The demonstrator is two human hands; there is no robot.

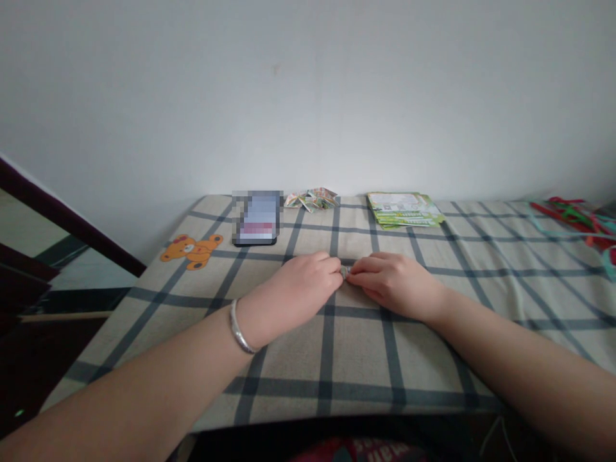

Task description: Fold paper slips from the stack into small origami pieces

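A small paper piece (345,271) sits at the middle of the table, low over the cloth (359,350). Little of it shows, as it is mostly hidden between the fingertips of both hands; its print is too small to read. The left hand (301,285) comes in from the left with its fingers curled and closed, and thumb and forefinger pinch the left end of the piece. The right hand (389,282) mirrors it from the right, fingers drawn together and pinching the other end, so the two sets of fingertips nearly touch. Both hands rest on or just over the cloth, with the forearms stretching back toward the near edge. A silver bracelet (239,328) circles the left wrist.

The cloth is beige with a dark grid of checks, and an orange bear (192,249) is printed near its far left corner. Beyond the hands, along the far edge, lies a dark phone (256,219) with its screen blurred. Just to its right is a small heap of folded pieces (311,199) in the same kind of printed paper. Further right is a fanned stack of green leaflets (404,210). At the far right edge lie red and green cords (580,218), well apart from the hands. A plain pale wall (308,96) rises behind the table.
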